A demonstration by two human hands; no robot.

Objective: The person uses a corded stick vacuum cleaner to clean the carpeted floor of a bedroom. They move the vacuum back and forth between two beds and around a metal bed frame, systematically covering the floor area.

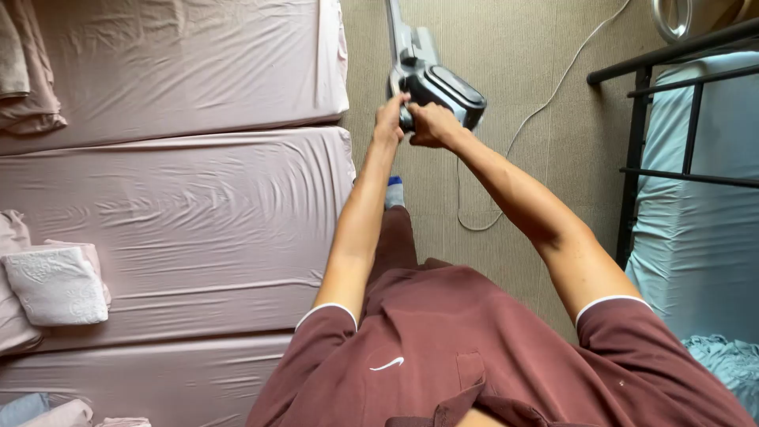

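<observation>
Carpeted bedroom floor, with both hands on a cordless stick vacuum.

Left hand and right hand are both curled shut around the rear of the grey and black vacuum, held out at arm's length above the carpet between the pink-sheeted mattresses on one side and the black metal bed frame on the other. A thin white cable trails loose over the floor just beyond the vacuum; it could probably be sucked in or snag a foot. A folded white towel lies on the mattress, well apart.
</observation>
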